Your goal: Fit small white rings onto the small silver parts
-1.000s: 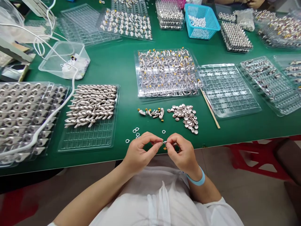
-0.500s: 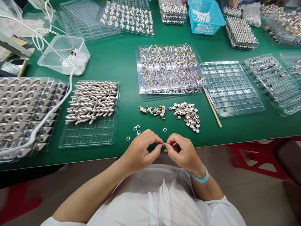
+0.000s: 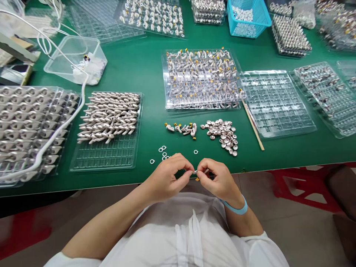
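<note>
My right hand (image 3: 218,180) pinches a small earbud part (image 3: 195,172) at the table's front edge, its gold-coloured tab (image 3: 197,179) poking out below the fingers. Thumb and forefinger of my left hand (image 3: 168,177) are closed at the part's other end; the fingertips hide whether a ring or cap is between them. Just beyond the hands lie loose white rings (image 3: 164,154), with a single ring (image 3: 195,151) farther right. Several earbud parts with gold tabs (image 3: 185,129) rest behind them, beside a pile of small metallic oval caps (image 3: 224,135).
A tray of earbud parts (image 3: 204,79) sits ahead, with a clear plastic tray (image 3: 280,104) and a wooden stick (image 3: 253,128) to its right. Trays of metallic shells (image 3: 111,116) stand left, near a white cable (image 3: 59,133) and plastic tub (image 3: 59,63). A blue basket (image 3: 247,27) is farther back.
Both hands stay together in almost the same place, with the earbud part turned slightly between the fingertips. The view has shifted a little.
</note>
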A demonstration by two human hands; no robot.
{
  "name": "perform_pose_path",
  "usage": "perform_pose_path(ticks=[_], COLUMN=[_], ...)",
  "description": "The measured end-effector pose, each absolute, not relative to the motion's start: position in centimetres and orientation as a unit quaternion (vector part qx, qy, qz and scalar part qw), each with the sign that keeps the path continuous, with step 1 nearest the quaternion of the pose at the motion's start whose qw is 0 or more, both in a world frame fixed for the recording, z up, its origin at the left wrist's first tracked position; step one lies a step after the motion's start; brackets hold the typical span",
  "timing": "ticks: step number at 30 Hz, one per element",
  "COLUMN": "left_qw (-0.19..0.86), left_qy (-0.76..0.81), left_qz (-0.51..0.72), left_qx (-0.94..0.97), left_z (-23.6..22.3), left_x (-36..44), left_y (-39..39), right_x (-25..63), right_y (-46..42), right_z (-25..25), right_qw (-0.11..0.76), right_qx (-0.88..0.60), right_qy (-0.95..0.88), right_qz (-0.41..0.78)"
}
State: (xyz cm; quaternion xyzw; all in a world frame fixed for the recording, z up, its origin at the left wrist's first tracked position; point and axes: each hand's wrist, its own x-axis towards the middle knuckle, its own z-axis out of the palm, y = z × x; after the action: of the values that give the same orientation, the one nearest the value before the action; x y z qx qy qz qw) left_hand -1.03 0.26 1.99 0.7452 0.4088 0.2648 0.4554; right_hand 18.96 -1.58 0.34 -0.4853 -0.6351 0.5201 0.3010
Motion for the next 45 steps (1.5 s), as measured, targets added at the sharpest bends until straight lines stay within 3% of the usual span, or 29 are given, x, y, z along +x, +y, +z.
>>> perform_pose_path(ticks=[19,23,30,36,45], left_qw=[0.551,0.464,0.124,0.113,0.125], left_qy=[0.411,0.461,0.538,0.461,0.322], left_qz=[0.249,0.243,0.223,0.222,0.113], left_qx=[0.683,0.716,0.804,0.852,0.932], left_z=[2.2,1.6,-0.6,0.3,0.3], left_x=[-0.8,-1.3,-4.0,-1.3,6.4], left_y=[-0.1,0.2,1.9,3.9,8.5], right_x=[18.9,18.9,20.3,21.7,22.1], right_y=[-1.7,-1.6,-1.7,-1.9,-1.8], right_z=[-0.3,-0.2,-0.2,-0.8,-1.7], right_qw=[0.353,0.359,0.393,0.415,0.426], right_qx=[-0.381,-0.372,-0.431,-0.456,-0.472], right_qy=[-0.493,-0.482,-0.490,-0.484,-0.462], right_qz=[0.698,0.707,0.648,0.621,0.618])
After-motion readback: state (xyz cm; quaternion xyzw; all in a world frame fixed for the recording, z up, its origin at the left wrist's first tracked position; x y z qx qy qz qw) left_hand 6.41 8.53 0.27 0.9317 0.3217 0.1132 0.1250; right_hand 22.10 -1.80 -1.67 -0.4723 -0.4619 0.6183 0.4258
